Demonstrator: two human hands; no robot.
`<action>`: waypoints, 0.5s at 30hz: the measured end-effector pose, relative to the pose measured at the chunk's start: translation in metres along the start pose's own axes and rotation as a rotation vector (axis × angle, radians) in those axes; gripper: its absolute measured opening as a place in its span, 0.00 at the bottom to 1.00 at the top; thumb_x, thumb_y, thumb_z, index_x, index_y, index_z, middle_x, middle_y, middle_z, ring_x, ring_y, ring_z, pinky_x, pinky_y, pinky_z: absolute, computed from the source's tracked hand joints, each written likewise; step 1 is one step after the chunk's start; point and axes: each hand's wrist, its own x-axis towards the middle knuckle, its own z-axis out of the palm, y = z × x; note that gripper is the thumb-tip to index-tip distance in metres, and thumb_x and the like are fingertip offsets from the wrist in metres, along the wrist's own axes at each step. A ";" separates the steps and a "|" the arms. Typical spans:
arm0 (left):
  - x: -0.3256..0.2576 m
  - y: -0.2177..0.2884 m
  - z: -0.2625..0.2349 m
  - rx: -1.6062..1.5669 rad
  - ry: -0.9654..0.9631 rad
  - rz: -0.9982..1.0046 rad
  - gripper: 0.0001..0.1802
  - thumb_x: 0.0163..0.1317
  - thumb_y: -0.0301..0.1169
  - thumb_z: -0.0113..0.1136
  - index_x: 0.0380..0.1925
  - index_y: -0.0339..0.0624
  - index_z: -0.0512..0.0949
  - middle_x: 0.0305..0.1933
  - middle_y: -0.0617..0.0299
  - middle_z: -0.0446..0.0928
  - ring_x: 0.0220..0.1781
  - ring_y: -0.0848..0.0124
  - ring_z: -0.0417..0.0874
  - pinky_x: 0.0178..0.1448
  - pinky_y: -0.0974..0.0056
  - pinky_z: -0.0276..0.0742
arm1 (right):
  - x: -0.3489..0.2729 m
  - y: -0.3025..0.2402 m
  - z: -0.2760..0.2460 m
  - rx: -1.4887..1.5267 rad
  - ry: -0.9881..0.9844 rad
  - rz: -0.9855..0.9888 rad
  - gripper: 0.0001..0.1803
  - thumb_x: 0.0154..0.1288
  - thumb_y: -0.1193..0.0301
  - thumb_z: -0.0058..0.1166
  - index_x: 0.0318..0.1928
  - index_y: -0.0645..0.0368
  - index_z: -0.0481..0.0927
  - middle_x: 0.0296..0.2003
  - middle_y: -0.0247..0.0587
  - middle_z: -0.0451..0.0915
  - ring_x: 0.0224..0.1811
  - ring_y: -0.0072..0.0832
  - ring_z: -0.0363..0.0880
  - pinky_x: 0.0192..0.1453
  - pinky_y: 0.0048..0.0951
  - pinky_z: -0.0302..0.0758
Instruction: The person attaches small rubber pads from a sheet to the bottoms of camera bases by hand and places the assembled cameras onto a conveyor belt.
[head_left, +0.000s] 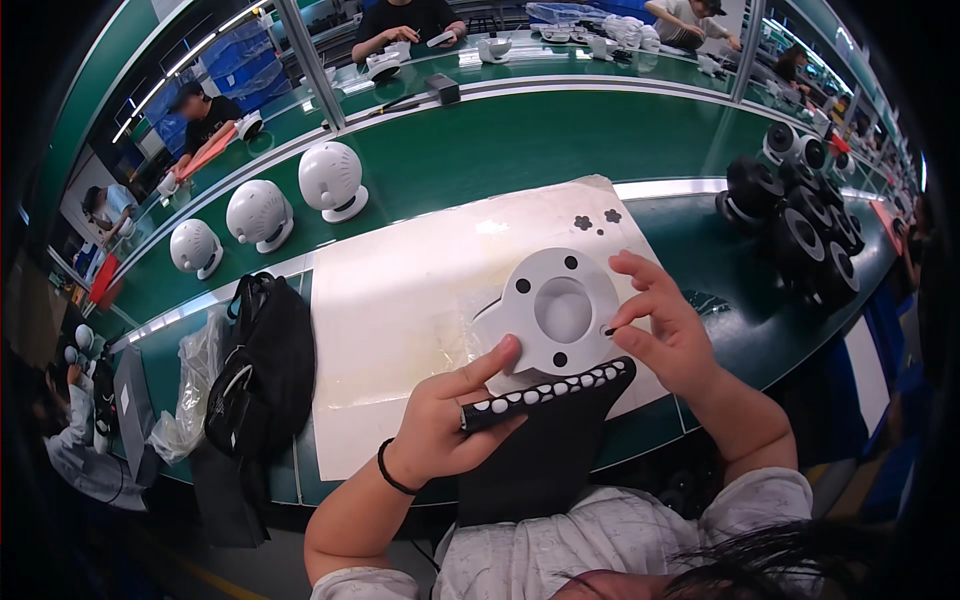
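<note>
On the pale work board lies a white round-based device point(510, 327), its underside facing up around a large round recess. Three black round pads point(560, 359) are stuck on that base. My right hand point(672, 325) pinches a small black pad point(610, 332) between thumb and index finger, right over a small round spot on the base's right side. My left hand point(440, 415) grips a black sheet point(535, 460) rolled over at its upper edge, where rows of white round spots show. The left thumb rests against or close to the device's lower left side.
Several flower-shaped black scraps point(582, 223) lie on the board point(385, 300). Three white round-headed devices point(330, 178) stand at the back left. A black bag point(262, 370) and clear plastic point(195, 390) sit left; black units point(810, 235) are heaped right. Other people work across the bench.
</note>
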 end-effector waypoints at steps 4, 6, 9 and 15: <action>-0.002 -0.006 0.001 -0.030 -0.014 0.036 0.06 0.41 0.19 0.62 0.22 0.31 0.76 0.56 0.45 0.67 0.25 0.68 0.76 0.35 0.70 0.73 | 0.001 0.000 -0.001 -0.187 0.000 -0.061 0.04 0.53 0.73 0.57 0.32 0.55 0.77 0.56 0.42 0.64 0.64 0.40 0.52 0.64 0.39 0.53; -0.002 -0.006 0.001 -0.050 -0.018 0.074 0.10 0.39 0.16 0.61 0.27 0.29 0.76 0.59 0.43 0.64 0.17 0.76 0.71 0.34 0.73 0.71 | -0.001 0.002 -0.002 -0.224 0.002 -0.107 0.05 0.52 0.73 0.57 0.32 0.55 0.77 0.56 0.42 0.64 0.64 0.40 0.52 0.64 0.40 0.53; -0.001 -0.005 0.001 -0.060 -0.019 0.051 0.10 0.39 0.16 0.61 0.26 0.29 0.77 0.59 0.43 0.64 0.18 0.76 0.72 0.34 0.73 0.71 | -0.003 0.002 -0.005 -0.356 0.006 -0.222 0.06 0.53 0.71 0.57 0.34 0.53 0.78 0.55 0.41 0.65 0.63 0.40 0.54 0.63 0.40 0.53; 0.000 -0.005 0.001 -0.058 -0.026 0.085 0.09 0.39 0.15 0.61 0.25 0.31 0.77 0.58 0.43 0.65 0.20 0.74 0.76 0.35 0.73 0.72 | -0.003 -0.005 -0.016 -0.853 -0.043 -0.561 0.12 0.55 0.59 0.53 0.38 0.48 0.78 0.51 0.31 0.71 0.59 0.35 0.60 0.56 0.38 0.58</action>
